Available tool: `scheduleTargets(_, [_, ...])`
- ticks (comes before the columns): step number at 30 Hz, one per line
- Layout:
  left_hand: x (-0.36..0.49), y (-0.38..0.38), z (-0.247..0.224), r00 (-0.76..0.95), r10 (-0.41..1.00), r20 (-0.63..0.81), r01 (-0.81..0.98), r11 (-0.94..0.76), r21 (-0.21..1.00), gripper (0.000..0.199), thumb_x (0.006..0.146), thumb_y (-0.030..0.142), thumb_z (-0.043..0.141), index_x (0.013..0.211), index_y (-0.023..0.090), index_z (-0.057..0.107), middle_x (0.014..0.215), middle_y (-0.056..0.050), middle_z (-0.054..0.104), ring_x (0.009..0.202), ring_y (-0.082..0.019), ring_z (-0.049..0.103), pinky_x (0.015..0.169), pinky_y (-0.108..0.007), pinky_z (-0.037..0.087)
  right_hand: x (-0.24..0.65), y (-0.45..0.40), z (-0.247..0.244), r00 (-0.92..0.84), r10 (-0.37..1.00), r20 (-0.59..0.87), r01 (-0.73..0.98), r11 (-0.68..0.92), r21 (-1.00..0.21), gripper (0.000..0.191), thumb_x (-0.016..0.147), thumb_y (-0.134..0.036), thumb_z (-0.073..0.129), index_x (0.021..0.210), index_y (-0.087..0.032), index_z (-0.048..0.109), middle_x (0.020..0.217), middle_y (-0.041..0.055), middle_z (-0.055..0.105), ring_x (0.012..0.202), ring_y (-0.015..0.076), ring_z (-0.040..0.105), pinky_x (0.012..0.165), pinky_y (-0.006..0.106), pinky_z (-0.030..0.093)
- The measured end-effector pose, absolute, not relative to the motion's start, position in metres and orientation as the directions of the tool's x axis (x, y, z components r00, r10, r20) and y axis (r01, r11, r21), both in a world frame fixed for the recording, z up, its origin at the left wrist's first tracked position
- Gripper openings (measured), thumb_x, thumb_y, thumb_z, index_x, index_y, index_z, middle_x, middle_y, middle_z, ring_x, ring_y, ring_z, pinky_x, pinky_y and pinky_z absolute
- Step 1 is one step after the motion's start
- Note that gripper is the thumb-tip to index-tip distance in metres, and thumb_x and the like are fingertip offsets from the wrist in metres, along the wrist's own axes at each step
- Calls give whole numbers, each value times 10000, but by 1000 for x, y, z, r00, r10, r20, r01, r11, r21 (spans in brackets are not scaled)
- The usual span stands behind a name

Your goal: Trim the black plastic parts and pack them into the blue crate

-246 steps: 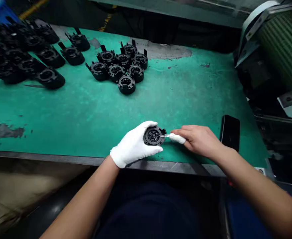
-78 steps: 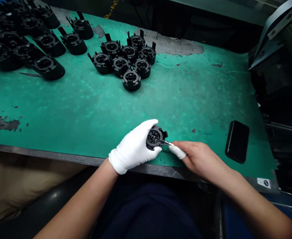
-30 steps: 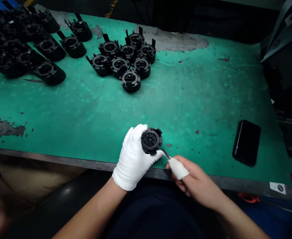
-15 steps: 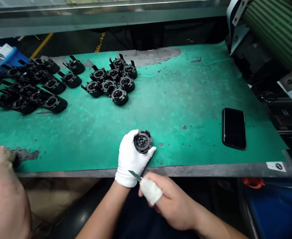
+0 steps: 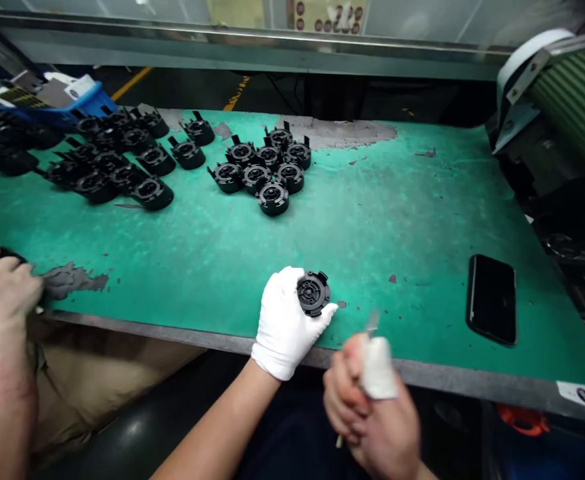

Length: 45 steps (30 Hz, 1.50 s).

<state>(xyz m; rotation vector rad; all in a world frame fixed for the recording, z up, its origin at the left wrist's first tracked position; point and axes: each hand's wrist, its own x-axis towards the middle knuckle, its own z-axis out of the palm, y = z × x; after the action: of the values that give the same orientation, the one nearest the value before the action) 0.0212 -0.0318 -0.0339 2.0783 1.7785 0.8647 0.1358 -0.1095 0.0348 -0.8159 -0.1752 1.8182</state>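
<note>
My left hand (image 5: 287, 323), in a white glove, grips a round black plastic part (image 5: 313, 293) above the bench's front edge. The part's ribbed inner face is turned up, and its underside is hidden in the glove. To the right of it, my right hand (image 5: 372, 400) is closed around a knife, with a white wrap (image 5: 378, 368) on its thumb. The knife blade (image 5: 373, 321) points up and away, blurred by motion and apart from the part. Most of the knife's handle is hidden in my fingers.
Several black housings (image 5: 272, 198) stand in two groups on the green mat (image 5: 372, 220). A phone (image 5: 492, 299) lies at right, near a green-ribbed roller (image 5: 577, 93). A blue bin (image 5: 80, 103) sits back left. Another person's hand (image 5: 5, 287) rests on the left edge.
My right hand has swung right and upward with the knife, away from my left wrist; the blade now points forward. My left hand still holds the round part. The camera view has shifted.
</note>
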Motion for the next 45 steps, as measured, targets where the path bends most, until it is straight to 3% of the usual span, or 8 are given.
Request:
scheduleTargets(6, [-11,-28,-10,335,935,115,699,-329,635,755,817,353,701,1465,164,362,1509,-137,420,1420,-294,378,1235,-496,273,190,-78,33,80,883,-462,-549,-348,-760,233,959,-467,556,942,-235,564,626,-73,388,455,50,295,380,156,282])
scheduleTargets(10, [-49,-18,4,498,866,33,506,-321,801,657,956,196,492,1551,313,238,1648,-11,192,1514,-203,216,1269,-429,207,229,-62,9,8,916,-401,65,-401,-914,313,959,-475,558,1233,-331,602,839,-22,603,646,98,529,562,230,447])
scheduleTargets(13, [-55,-15,4,298,950,98,416,-221,882,721,952,274,560,1565,305,181,1657,-29,152,1519,-226,197,1266,-441,216,243,-43,4,-195,930,-312,555,-158,-817,325,985,-458,507,1274,-374,631,1179,10,670,1052,179,605,909,333,470])
scheduleTargets(16, [-40,-18,-3,201,975,91,516,-185,836,987,799,457,772,1563,250,181,1653,-81,154,1517,-275,194,1264,-462,212,241,-22,7,-394,884,-253,734,138,-665,351,1012,-402,428,1304,-368,620,1126,17,694,1019,199,622,891,364,462])
scheduleTargets(25, [-9,-19,-19,45,996,80,658,-90,748,867,758,450,772,1460,158,357,1377,-120,528,1314,-254,505,1177,-422,381,231,10,11,-575,769,-281,815,504,-287,420,966,-258,469,1364,-367,552,909,-12,645,887,205,604,677,346,378])
scheduleTargets(36, [-8,-16,-18,73,989,129,669,-145,729,835,766,474,764,1435,168,369,1358,-130,531,1304,-282,508,1174,-483,370,228,26,16,-574,784,-236,818,535,-211,422,946,-249,480,1339,-364,580,937,-3,679,874,205,643,636,325,379])
scheduleTargets(40, [-10,-16,-19,63,990,123,663,-134,737,869,749,492,780,1444,181,362,1364,-136,528,1307,-296,509,1151,-476,397,238,27,12,-538,819,-199,819,452,-354,373,974,-278,446,1305,-322,612,1033,20,713,943,208,664,733,313,460])
scheduleTargets(45, [-17,-11,2,61,995,-75,538,30,842,912,749,530,780,1480,212,337,1368,-109,546,1258,-271,556,1118,-455,443,231,-10,7,-370,905,-209,598,60,-799,444,948,-430,545,1361,-266,560,1067,54,689,938,193,641,836,316,513])
